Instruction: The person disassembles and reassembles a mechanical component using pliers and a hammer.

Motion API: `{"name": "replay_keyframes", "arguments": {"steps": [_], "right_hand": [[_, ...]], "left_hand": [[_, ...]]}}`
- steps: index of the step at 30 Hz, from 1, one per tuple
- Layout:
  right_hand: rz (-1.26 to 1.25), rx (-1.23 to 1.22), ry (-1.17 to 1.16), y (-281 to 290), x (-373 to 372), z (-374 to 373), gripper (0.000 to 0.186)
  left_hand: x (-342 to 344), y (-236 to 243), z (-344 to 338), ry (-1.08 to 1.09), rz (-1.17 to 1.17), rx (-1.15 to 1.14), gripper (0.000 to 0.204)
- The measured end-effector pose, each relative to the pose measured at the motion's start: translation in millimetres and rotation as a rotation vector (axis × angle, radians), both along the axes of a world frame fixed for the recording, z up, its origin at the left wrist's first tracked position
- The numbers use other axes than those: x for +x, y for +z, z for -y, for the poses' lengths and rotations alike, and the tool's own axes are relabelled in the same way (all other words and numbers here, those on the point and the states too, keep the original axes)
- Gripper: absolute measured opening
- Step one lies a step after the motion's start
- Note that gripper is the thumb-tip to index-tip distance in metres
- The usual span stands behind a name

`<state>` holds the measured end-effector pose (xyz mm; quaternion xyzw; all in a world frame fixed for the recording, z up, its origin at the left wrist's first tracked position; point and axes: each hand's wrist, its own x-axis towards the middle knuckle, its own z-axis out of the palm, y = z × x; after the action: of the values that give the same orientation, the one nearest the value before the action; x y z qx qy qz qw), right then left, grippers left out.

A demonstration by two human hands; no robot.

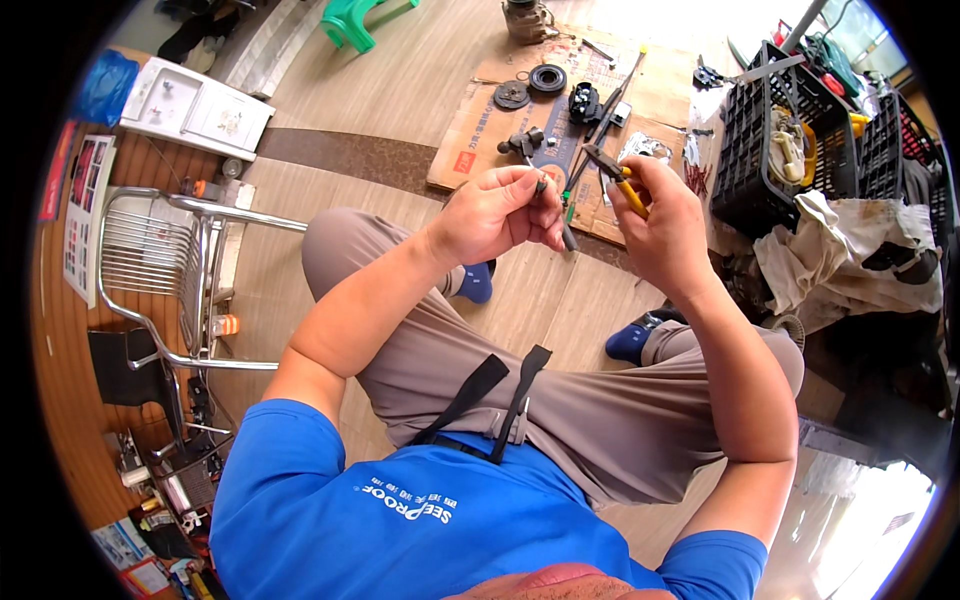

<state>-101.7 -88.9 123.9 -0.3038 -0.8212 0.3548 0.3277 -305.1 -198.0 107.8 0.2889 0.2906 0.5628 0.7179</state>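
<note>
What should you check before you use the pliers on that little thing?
1. Left hand pinches the small part: ok.
2. Right hand grips the yellow-handled pliers: ok.
3. Pliers tip points at the part: ok.
4. Tip touching the part: cannot tell.
5. Fingers away from the tip: cannot tell, too small.
6. More parts within reach on the cardboard: ok.

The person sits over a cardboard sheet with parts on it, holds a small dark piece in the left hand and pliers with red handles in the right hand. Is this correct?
Not quite: the handles are yellow, not red. The head view shows the right hand holding pliers with yellow handles, while the left hand pinches a small dark piece above the cardboard with its parts.
</note>
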Motion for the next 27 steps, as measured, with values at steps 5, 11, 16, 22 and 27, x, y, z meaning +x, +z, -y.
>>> {"name": "replay_keyframes", "arguments": {"steps": [5,11,16,22,27], "right_hand": [[-0.073,-0.321,0.158,7.7,-3.4,2.4,0.014],[-0.072,-0.349,0.383,23.5,-10.6,9.4,0.010],[0.032,-0.272,0.356,18.8,-11.8,8.4,0.012],[0.116,-0.257,0.233,6.0,-15.5,8.8,0.017],[0.117,-0.286,0.194,7.0,-14.1,3.7,0.023]], "left_hand": [[3.1,-3.4,0.7,-0.078,0.009,-0.022,0.034],[9.4,-6.5,1.3,-0.134,0.033,-0.119,0.034],[9.9,-5.7,0.6,-0.101,-0.051,-0.139,0.034],[11.8,-8.0,-0.6,-0.039,-0.284,-0.130,0.031],[9.8,-7.3,1.1,0.036,-0.234,-0.129,0.031]]}}
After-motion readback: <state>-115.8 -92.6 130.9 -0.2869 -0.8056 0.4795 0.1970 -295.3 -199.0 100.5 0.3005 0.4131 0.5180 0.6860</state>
